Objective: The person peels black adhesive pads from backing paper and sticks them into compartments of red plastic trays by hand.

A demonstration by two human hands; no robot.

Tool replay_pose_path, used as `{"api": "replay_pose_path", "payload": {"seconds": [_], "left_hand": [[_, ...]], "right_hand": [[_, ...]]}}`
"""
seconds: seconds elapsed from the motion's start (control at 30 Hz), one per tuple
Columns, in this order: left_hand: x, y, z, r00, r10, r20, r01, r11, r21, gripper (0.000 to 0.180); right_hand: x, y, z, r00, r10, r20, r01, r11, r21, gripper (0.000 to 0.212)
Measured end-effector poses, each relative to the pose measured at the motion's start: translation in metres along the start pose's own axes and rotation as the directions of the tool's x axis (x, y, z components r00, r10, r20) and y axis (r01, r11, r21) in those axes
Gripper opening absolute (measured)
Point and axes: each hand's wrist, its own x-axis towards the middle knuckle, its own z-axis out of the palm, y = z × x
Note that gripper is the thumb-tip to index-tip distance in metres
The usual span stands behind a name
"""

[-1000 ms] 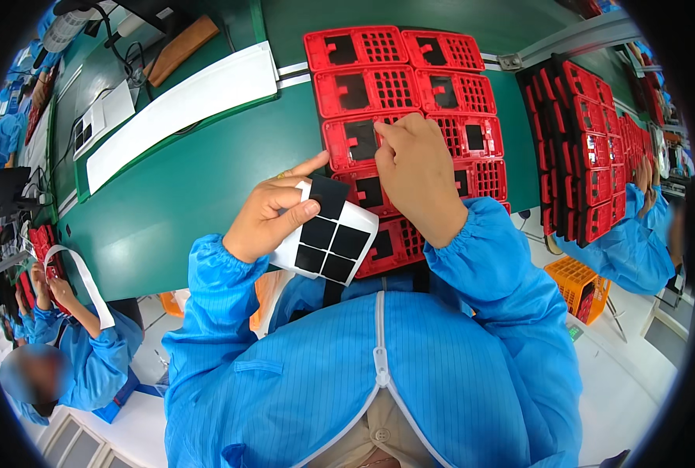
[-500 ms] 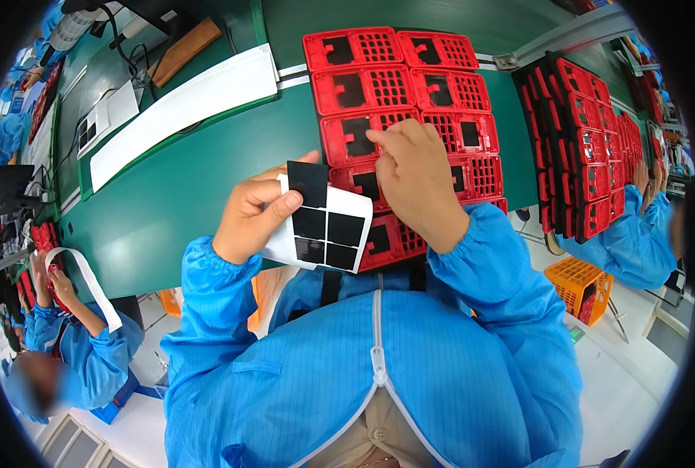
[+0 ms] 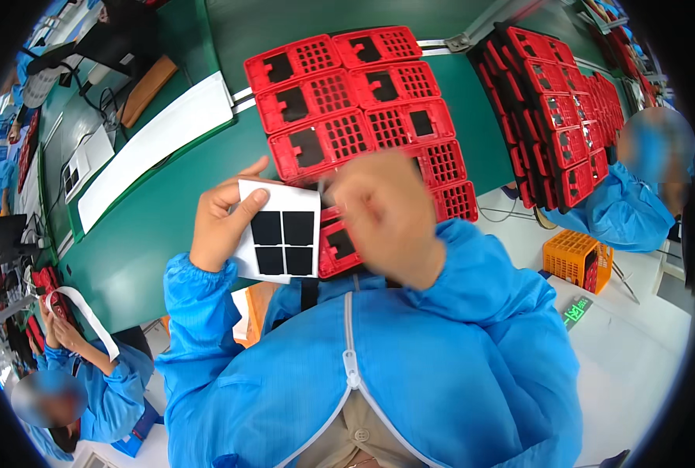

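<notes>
The left hand (image 3: 221, 217) pinches a thin, smooth white sheet (image 3: 282, 227), thumb on top. Four flat black squares (image 3: 298, 228) sit on it, two by two. The right hand (image 3: 385, 217) is curled and blurry — I can't tell if it grips anything. It is over the red panels (image 3: 347, 131), hard and shiny like plastic, with rows of little holes and dark patches. The sheet is just left of the nearest one. A smooth green table (image 3: 160, 204) lies under them. Farther left is a long white strip (image 3: 158, 147) — flat, with straight sides that look bent.
</notes>
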Motion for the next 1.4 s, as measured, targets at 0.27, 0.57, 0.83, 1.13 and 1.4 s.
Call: {"api": "replay_pose_path", "payload": {"seconds": [0.27,0.57,0.83,1.13,1.4], "left_hand": [[0.009,0.007,0.003,0.980,0.095,0.176,-0.141,0.952,0.271,0.016],[0.011,0.009,0.004,0.983,0.075,0.169,-0.125,0.943,0.310,0.017],[0.008,0.012,0.005,0.985,0.070,0.158,-0.119,0.937,0.327,0.018],[-0.007,0.016,-0.005,0.987,0.053,0.152,-0.086,0.972,0.218,0.021],[-0.031,0.017,-0.014,0.906,0.076,0.417,-0.086,0.996,0.006,0.021]], "right_hand": [[-0.008,0.113,-0.079,0.873,0.456,-0.172,-0.487,0.813,-0.318,0.015],[-0.005,0.130,-0.081,0.701,0.708,-0.087,-0.713,0.699,-0.049,0.023],[0.006,0.131,-0.102,0.700,0.711,-0.069,-0.709,0.703,0.053,0.025],[0.010,0.102,-0.104,0.601,0.799,0.014,-0.764,0.569,0.305,0.016],[-0.022,0.034,-0.027,0.525,0.748,0.407,-0.851,0.458,0.255,0.016]]}}
